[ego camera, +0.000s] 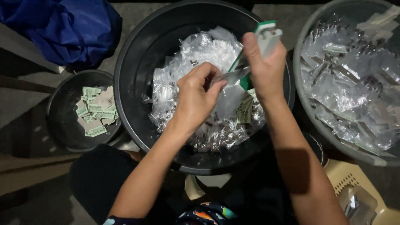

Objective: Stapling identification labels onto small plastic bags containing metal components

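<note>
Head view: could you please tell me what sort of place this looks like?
Probably an informal packing spot on a bare floor, at home or in a small workshop: a large black tub of small clear packets, a small black bucket of green paper labels, and a grey tub of packets.

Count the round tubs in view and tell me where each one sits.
3. A small black tub of green paper slips at left, a large black tub of clear packets under both hands, and a grey tub of packets at right, partly cut off.
</note>
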